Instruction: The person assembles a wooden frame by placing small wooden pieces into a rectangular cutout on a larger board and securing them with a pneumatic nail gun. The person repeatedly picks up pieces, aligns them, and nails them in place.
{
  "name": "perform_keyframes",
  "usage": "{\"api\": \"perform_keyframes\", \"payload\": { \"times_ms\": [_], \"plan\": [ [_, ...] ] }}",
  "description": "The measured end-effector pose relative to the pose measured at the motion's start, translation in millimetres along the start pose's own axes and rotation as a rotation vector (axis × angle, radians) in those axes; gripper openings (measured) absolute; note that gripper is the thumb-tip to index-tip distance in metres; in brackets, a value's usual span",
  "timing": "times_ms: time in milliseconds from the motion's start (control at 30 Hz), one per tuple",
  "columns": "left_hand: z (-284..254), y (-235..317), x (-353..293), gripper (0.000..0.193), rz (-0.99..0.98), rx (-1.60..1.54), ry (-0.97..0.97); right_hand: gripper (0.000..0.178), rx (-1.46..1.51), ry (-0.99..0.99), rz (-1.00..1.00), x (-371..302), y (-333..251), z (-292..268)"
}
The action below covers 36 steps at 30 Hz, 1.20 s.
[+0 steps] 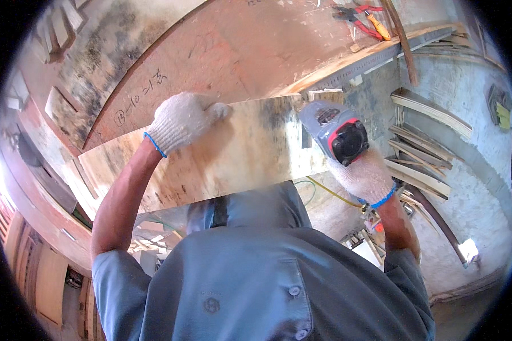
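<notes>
A pale wooden board [233, 150] with dark stains lies crosswise in front of me. My left hand [186, 119], in a white knit glove with a blue cuff, is closed over its far edge, left of the middle; the fingertips are hidden. In the same kind of glove, my right hand [358, 173] grips a grey nail gun [333, 129] with a black and red cap. The nail gun's front end is at the board's right end, beside a small wood block [326, 95]. Whether the nose touches the wood is hard to make out. My right fingers are mostly hidden under the tool.
Behind the board stands a reddish worktop [227, 57] with handwriting, edged by a metal straightedge [375, 61]. Red-handled pliers [355, 18] and a yellow-handled tool [379, 27] lie there. A yellow hose [333, 191] runs below my right hand. Wood strips [421, 148] sit at the right wall.
</notes>
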<state>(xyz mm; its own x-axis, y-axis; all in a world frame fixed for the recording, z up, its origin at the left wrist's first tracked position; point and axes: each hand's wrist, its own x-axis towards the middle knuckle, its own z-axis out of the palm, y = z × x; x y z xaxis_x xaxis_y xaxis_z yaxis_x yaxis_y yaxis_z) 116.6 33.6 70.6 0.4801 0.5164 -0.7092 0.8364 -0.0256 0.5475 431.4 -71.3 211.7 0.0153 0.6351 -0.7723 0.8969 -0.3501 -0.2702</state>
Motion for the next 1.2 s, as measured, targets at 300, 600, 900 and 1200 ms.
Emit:
{"api": "perform_keyframes", "payload": {
  "times_ms": [300, 600, 900, 1200],
  "plan": [
    [-2.0, -0.1, -12.6, 0.048, -0.006, 0.020, 0.074, 0.031, 0.363, 0.103, 0.198, -3.6, 21.4, -6.6],
    [-85.0, -21.5, -72.6, 0.045, -0.103, -0.162, 0.372, 0.024, 0.838, 0.298, 0.051, -32.1, 57.7, -18.6],
    [-99.1, 49.5, -97.2, 0.038, -0.162, 0.435, 0.763, 0.031, 0.713, 0.232, 0.010, 36.0, 82.9, -10.1],
    [-67.5, 79.9, -118.1, 0.023, 0.000, 0.598, 0.299, 0.024, 0.990, 0.335, -0.145, 22.0, 41.4, -34.2]
  ]
}}
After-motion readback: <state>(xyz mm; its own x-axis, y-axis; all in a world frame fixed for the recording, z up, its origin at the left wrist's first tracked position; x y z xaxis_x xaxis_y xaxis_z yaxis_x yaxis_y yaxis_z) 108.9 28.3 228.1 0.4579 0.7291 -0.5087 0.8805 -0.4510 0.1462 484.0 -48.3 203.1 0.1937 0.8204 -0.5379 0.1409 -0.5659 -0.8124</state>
